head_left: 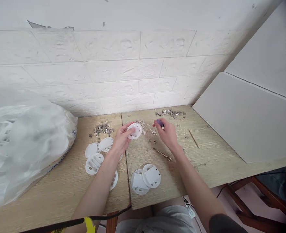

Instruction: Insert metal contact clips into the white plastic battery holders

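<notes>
My left hand [121, 139] is closed on a white round plastic disc [134, 131] with small slots, raised above the table. To its right, my right hand [166, 132] has its fingers pinched together; a small purple piece [160, 122] shows at the fingertips, and I cannot tell if it is held or worn. Below my hands lie two overlapping white discs [152, 176] with boxy middles. More white discs [94, 163] lie left of my left forearm, which partly covers some of them. A thin brass-coloured tool [162, 154] rests near my right wrist.
Small metal parts form a left pile [104, 129], a back-right pile [171, 114] and a middle pile [140, 123]. A thin wooden stick [193, 139] lies at the right. A large clear plastic bag [36, 139] of white parts fills the left; a white panel [249, 119] stands right.
</notes>
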Available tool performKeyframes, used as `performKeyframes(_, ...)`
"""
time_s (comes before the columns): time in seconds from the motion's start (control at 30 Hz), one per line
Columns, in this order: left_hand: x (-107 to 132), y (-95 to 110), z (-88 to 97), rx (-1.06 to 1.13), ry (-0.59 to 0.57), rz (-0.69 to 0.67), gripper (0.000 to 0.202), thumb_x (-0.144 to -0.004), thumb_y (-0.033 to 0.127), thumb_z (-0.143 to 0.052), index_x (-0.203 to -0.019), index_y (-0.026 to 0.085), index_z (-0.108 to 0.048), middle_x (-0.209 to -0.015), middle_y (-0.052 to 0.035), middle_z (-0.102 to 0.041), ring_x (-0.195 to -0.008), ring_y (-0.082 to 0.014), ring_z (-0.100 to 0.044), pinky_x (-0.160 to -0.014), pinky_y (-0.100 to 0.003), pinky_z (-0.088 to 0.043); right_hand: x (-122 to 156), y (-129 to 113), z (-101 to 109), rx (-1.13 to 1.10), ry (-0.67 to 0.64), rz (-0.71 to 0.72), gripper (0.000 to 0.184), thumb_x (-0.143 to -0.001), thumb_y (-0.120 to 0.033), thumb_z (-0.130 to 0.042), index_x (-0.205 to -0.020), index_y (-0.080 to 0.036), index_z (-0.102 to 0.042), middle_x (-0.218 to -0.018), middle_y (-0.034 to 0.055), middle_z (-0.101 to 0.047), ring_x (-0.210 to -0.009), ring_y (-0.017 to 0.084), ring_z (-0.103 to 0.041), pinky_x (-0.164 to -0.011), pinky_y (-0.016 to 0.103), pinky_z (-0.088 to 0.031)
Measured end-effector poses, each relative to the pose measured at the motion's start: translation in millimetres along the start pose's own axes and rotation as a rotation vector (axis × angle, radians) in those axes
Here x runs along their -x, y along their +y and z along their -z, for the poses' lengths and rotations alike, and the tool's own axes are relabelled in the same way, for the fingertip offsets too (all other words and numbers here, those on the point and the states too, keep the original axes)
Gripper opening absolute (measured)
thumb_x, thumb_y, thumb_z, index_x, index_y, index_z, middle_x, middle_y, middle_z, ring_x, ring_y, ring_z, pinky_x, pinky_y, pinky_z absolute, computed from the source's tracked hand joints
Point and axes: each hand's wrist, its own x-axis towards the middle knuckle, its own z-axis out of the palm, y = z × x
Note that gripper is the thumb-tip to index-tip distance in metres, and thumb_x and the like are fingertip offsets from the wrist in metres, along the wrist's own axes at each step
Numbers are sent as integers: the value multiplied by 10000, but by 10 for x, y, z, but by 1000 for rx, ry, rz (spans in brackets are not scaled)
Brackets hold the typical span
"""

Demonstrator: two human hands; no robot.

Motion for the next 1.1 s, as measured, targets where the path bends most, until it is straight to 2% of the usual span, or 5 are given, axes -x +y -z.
performKeyframes(0.13, -35, -20, 31, -64, 214, -12, 420, -564, 220, -769, -956, 146, -639, -819, -24, -699, -694, -112, -616, -670, -234, -461, -157, 239, -54, 278, -107, 76, 212, -870, -293, -502, -802, -164, -656, -793, 63, -678, -704, 174, -563, -652, 272, -360)
performKeyframes(0.23, -39, -44, 43, -147, 189, -31, 403, -568, 290, -770, -920, 149, -635, -808, -24, -691, -679, -123, -607, -648, -244, -452, -89, 335, -90, 330, -187, 99, 202, -861, -318, -542, -859, -169, -677, -840, 67, -660, -788, 189, -575, -684, 270, -372)
performKeyframes(0.43, -35, -51, 58, -225, 150, -60, 390, -542, 313, -788, -872, 158, -648, -747, -5, -672, -631, -117, -578, -594, -228, -433, 23, 368, -120, 378, -251, 77, 179, -862, -270, -549, -904, -171, -692, -888, 73, -612, -758, 178, -559, -676, 274, -379)
performKeyframes(0.87, -32, -72, 62, -303, 143, -64, 397, -565, 320, -776, -906, 152, -659, -735, -13, -677, -614, -124, -582, -579, -232, -431, 5, 438, -174, 264, -178, 83, 127, -828, -201, -530, -824, -163, -652, -845, 65, -633, -771, 181, -559, -711, 280, -389)
performKeyframes(1.1, -48, -110, 83, -319, 130, -89, 409, -599, 353, -774, -931, 147, -651, -748, -18, -684, -608, -118, -578, -571, -228, -422, 32, 354, -185, 52, -9, 37, 191, -817, -288, -498, -856, -160, -634, -778, 65, -678, -664, 167, -564, -658, 283, -415)
